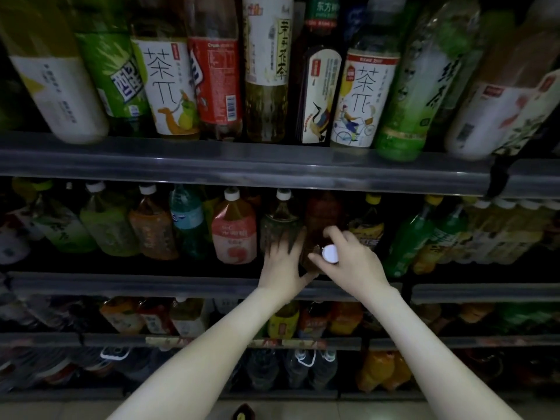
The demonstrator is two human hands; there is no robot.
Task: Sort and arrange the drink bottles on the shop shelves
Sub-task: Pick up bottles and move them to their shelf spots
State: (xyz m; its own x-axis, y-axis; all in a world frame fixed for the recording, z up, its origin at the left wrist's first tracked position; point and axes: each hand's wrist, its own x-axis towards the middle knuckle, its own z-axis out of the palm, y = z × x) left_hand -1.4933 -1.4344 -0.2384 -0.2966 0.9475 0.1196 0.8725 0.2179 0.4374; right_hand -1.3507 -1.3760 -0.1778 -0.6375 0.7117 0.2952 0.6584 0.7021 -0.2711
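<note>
White plastic shows between the fingers (pixel 328 234) of the right hand (pixel 351 262): it is the cap (pixel 330 254) of a brown bottle (pixel 321 216), and the fingers and thumb curl round the neck just below it, gripping it. This bottle sits at the front edge of the middle shelf (pixel 151 284), tipped so that its cap points out toward the person and its base points into the shelf. The left hand (pixel 283 265) lies just beside it, fingers stretched out and spread against the lower part of a dark-labelled bottle (pixel 280 222) with a white cap; they are blurred, and the thumb reaches toward the brown bottle's underside. Left of that stands a pink-labelled bottle (pixel 234 234), and right of the brown bottle a yellow-labelled one (pixel 368 228), then green bottles (pixel 409 237) toward the shelf's right end. Above, the upper shelf (pixel 212 165) carries a row of large tea bottles along its front edge. Below the arms, two dimmer shelves hold more bottles.
</note>
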